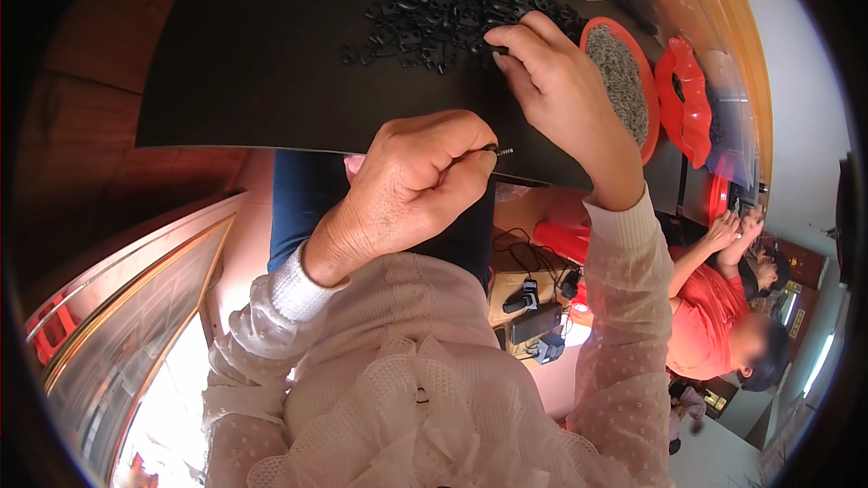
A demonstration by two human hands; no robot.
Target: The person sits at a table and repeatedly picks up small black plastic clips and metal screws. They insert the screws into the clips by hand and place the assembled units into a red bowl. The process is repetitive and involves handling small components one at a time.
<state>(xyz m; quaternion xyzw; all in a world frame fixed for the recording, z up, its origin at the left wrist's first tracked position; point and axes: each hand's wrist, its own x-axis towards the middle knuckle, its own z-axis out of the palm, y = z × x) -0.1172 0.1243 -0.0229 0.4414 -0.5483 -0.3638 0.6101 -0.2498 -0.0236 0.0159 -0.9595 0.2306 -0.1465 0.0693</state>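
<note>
Seen from the head camera, a person's left hand (411,185) was clenched around a small metal screw (500,153), pinched between thumb and fingers with its long axis pointing right toward the other hand. The right hand (551,81) reached up across a black mat (262,63), fingertips closed on one piece at the lower edge of a heap of small black rings (443,9), which lay above and just right of the screw, nearer the right hand. An orange dish of grey screws (624,81) sat just beside that wrist, while another person in a red shirt (705,316) worked well apart at lower right.
</note>
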